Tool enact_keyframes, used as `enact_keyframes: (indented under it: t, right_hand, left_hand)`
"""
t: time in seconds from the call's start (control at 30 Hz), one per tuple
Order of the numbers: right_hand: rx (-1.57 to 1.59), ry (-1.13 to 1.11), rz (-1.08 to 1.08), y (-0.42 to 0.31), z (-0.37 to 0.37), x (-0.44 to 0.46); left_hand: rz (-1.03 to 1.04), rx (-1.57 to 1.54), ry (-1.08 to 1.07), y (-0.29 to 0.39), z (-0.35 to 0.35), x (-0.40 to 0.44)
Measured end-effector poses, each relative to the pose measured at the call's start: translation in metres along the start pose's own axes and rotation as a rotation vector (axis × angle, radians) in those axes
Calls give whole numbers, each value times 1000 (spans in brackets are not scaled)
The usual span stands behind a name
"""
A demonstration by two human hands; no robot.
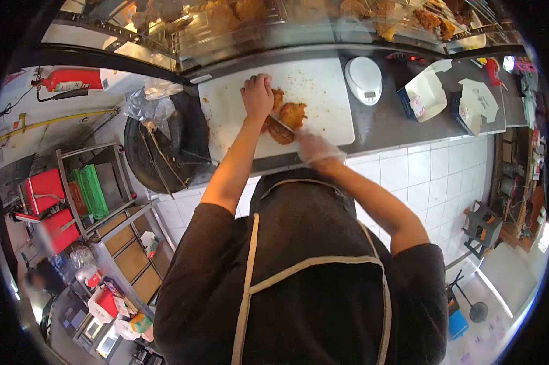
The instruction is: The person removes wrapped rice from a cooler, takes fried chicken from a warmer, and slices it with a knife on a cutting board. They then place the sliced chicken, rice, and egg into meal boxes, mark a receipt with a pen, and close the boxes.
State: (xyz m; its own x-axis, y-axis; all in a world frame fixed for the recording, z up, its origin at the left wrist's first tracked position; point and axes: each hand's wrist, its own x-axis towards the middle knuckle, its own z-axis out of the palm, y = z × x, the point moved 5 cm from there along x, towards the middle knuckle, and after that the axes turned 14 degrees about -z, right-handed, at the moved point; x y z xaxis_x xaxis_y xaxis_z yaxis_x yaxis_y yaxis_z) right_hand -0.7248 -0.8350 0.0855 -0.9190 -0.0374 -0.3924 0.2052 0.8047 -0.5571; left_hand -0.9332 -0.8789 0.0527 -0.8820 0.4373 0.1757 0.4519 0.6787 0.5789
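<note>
Browned fried chicken pieces [293, 114] lie on a white cutting board [323, 85] scattered with crumbs. A knife [282, 125] crosses the chicken, its blade slanting up and left from my right hand [314, 148]. That hand wears a clear glove, looks smeared by motion, and is closed at the knife's handle end. My bare left hand [258, 95] is curled like a fist just left of the chicken, over the board. What its fingers hold, if anything, is hidden.
Right of the board stand a white kitchen scale [363, 80] and open paper boxes [425, 94]. A large dark round container [165, 143] with tongs sits at left. A glass display case [244, 33] with food borders the counter's far side. A fire extinguisher [73, 79] hangs at left.
</note>
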Motion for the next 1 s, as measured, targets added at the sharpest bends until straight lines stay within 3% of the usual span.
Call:
enact_keyframes:
  t: [0.07, 0.17, 0.23, 0.3, 0.37, 0.47, 0.5, 0.57, 0.67, 0.73, 0.77, 0.83, 0.9, 0.97, 1.0]
  right_hand:
    - [37, -4, -12, -8, -22, -6]
    - [-1, 6, -26, -5, -38, -17]
    - [40, -126, 87, 1, -55, -33]
    - [-3, -63, 79, 15, -56, -57]
    - [-47, -6, 62, 25, -60, -76]
    - [-9, 260, 114, 35, -71, -93]
    - [-12, 261, 115, 37, -70, -92]
    - [-44, 299, 25, 34, -66, -81]
    - [10, 159, 105, 7, -73, -58]
    - [57, 80, 117, -3, -71, -37]
    - [106, -9, 135, -7, -65, -29]
    - [116, -71, 132, -9, -61, -18]
    - [24, 121, -98, -8, -50, -4]
    - [38, 96, -65, -9, -49, -1]
    - [54, 76, -27, -10, -49, 1]
  left_hand:
    - [-131, -183, -25, -20, 10, 6]
    - [-214, -283, -13, 3, -22, 19]
    - [-240, -317, 33, 9, -40, 21]
    - [-329, -389, 0, -1, -50, 18]
    - [-321, -257, -40, -5, -45, 5]
    - [-286, -60, -202, -10, -31, -17]
    - [-259, 5, -313, -5, -26, -23]
    - [-252, 19, -341, -2, -27, -26]
    - [-234, -109, -297, -3, -37, -29]
    - [-228, -454, 121, -9, -59, -24]
    - [-226, -452, 116, -8, -59, -22]
    - [-187, -535, 348, 3, -82, -14]
    - [-137, -475, 329, 18, -77, 0]
    - [28, -395, 122, 33, -54, 12]
    - [20, -396, 127, 30, -47, 16]
